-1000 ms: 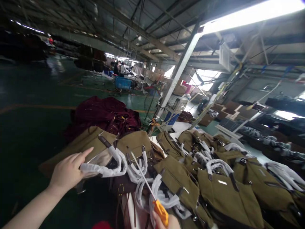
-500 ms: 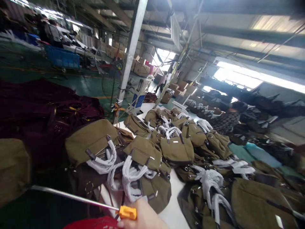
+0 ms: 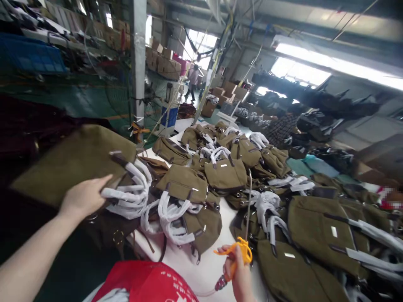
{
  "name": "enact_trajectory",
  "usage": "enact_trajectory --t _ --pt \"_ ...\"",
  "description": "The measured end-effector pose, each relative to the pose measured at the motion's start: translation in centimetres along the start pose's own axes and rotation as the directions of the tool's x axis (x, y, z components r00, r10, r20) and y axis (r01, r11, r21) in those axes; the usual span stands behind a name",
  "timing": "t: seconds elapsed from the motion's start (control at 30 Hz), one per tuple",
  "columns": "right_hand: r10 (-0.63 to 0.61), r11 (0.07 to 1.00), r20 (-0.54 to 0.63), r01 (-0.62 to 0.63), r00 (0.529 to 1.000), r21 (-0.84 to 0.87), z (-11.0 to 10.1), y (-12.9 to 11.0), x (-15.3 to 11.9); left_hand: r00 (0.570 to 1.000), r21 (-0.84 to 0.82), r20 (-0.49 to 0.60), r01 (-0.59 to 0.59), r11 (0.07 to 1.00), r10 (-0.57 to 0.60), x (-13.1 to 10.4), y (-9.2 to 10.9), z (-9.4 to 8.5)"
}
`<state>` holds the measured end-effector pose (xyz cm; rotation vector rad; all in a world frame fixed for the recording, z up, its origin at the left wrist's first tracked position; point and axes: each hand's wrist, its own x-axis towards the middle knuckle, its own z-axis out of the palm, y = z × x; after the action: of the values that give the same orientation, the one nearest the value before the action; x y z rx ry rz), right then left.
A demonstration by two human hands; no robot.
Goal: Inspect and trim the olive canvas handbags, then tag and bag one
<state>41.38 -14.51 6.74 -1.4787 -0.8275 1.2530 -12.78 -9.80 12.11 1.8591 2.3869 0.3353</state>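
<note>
My left hand (image 3: 86, 197) is closed on the edge of an olive handbag (image 3: 78, 161), whose body is tilted and a little blurred over the table's left side. White-wrapped handles (image 3: 134, 184) hang from that bag beside my fingers. In my right hand (image 3: 237, 268) is an orange air blow gun (image 3: 242, 251), its fingers wrapped round the grip. The gun's long thin metal nozzle points up and away, and a hose fitting shows below the grip. Several more olive handbags (image 3: 226, 174) with wrapped handles lie piled in front of both hands.
The white table (image 3: 217, 239) shows between the bags. A metal post (image 3: 138, 63) and a large fan stand past its left end. Dark maroon goods lie at far left, near a blue cart (image 3: 31, 52). People are at the back and right. Cartons (image 3: 166, 63) are stacked behind.
My left hand has come into view holding a handbag. The blow gun's nozzle, which pointed left, now points up and away. The view has swung to the right.
</note>
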Motion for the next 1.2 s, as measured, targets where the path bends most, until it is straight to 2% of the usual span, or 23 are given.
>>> enact_trajectory --t 0.07,0.13,0.23,0.27,0.33,0.4,0.5,0.53,0.6,0.63,0.67,0.73,0.77,0.83,0.87,0.9,0.93,0.97,1.03,1.1,1.13,1.17,1.2 --pt "0.059 0.998 -0.103 -0.059 0.993 -0.002 -1.7 2.3 0.0 0.984 0.074 0.162 -0.083 0.994 0.070 0.8 1.6 4.0" --pt "0.116 0.992 -0.178 -0.121 0.977 -0.017 -3.0 4.7 0.0 0.958 0.111 0.274 -0.114 0.987 0.080 1.7 3.4 8.1" --pt "0.200 0.979 -0.224 -0.204 0.954 0.006 -4.2 7.7 -0.3 0.942 0.148 0.320 -0.152 0.977 0.098 2.4 5.2 12.2" --pt "0.209 0.976 -0.248 -0.216 0.946 0.000 -4.6 8.4 -0.3 0.940 0.153 0.319 -0.178 0.972 0.122 2.4 5.5 12.8" --pt "0.170 0.959 -0.349 -0.236 0.921 -0.155 -5.4 9.2 -0.2 0.934 0.151 0.309 -0.233 0.961 0.178 2.2 5.7 13.2" --pt "0.064 0.875 -0.455 -0.270 0.888 -0.402 -6.1 9.3 0.4 0.925 0.145 0.301 -0.284 0.948 0.232 1.9 5.6 13.3" --pt "-0.094 0.747 -0.485 -0.261 0.869 -0.612 -5.5 8.1 2.2 0.910 0.116 0.280 -0.349 0.930 0.306 1.1 5.7 13.7" --pt "-0.136 0.739 -0.452 -0.214 0.881 -0.638 -4.5 7.4 2.9 0.908 0.082 0.257 -0.362 0.928 0.332 0.6 6.0 14.0" --pt "-0.250 0.695 -0.280 -0.029 0.927 -0.718 -1.0 5.5 4.2 0.904 -0.036 0.209 -0.373 0.927 0.372 -0.9 7.0 14.6" --pt "-0.318 0.645 -0.125 0.118 0.940 -0.755 1.5 4.4 4.6 0.898 -0.119 0.199 -0.376 0.919 0.393 -1.9 7.6 15.0" --pt "-0.390 0.567 0.049 0.281 0.920 -0.774 4.2 3.2 5.0 0.887 -0.206 0.206 -0.375 0.904 0.414 -3.2 8.4 15.3" --pt "-0.484 0.362 0.362 0.559 0.797 -0.746 9.9 1.3 5.3 0.855 -0.364 0.247 -0.354 0.861 0.456 -5.9 9.9 15.8" --pt "-0.463 0.252 0.510 0.660 0.725 -0.708 12.5 0.6 5.4 0.837 -0.428 0.273 -0.335 0.839 0.474 -7.3 10.5 16.1" --pt "-0.295 0.079 0.741 0.788 0.603 -0.610 16.7 -0.3 5.7 0.779 -0.544 0.336 -0.298 0.785 0.529 -9.7 11.4 16.7" --pt "-0.201 0.033 0.800 0.820 0.565 -0.571 18.1 -0.5 6.0 0.749 -0.587 0.366 -0.275 0.761 0.552 -10.6 11.5 16.9" --pt "-0.131 0.009 0.828 0.836 0.545 -0.548 19.1 -0.7 6.3 0.731 -0.617 0.385 -0.250 0.746 0.563 -11.2 11.4 17.1" --pt "-0.097 0.001 0.836 0.840 0.540 -0.543 19.7 -1.0 6.6 0.734 -0.630 0.395 -0.222 0.744 0.553 -11.5 11.1 17.2" --pt "-0.099 -0.002 0.832 0.836 0.546 -0.549 20.0 -1.6 6.9 0.760 -0.627 0.395 -0.188 0.756 0.517 -11.6 10.6 17.1" --pt "-0.193 0.025 0.796 0.814 0.574 -0.581 19.9 -3.6 6.9 0.843 -0.611 0.359 -0.112 0.784 0.401 -10.9 9.2 16.3" --pt "-0.342 0.135 0.721 0.791 0.602 -0.596 19.4 -7.0 6.0 0.927 -0.620 0.261 -0.052 0.783 0.268 -9.5 7.8 14.1" --pt "-0.410 0.224 0.672 0.783 0.616 -0.581 19.0 -8.9 5.1 0.965 -0.625 0.169 -0.052 0.779 0.200 -8.7 7.3 12.6" --pt "-0.460 0.324 0.625 0.775 0.631 -0.543 18.6 -10.8 4.0 0.988 -0.630 0.052 -0.079 0.773 0.144 -7.8 7.1 10.7" --pt "-0.484 0.423 0.591 0.764 0.645 -0.487 18.1 -12.5 2.5 0.991 -0.621 -0.089 -0.136 0.772 0.103 -6.9 7.1 8.7"
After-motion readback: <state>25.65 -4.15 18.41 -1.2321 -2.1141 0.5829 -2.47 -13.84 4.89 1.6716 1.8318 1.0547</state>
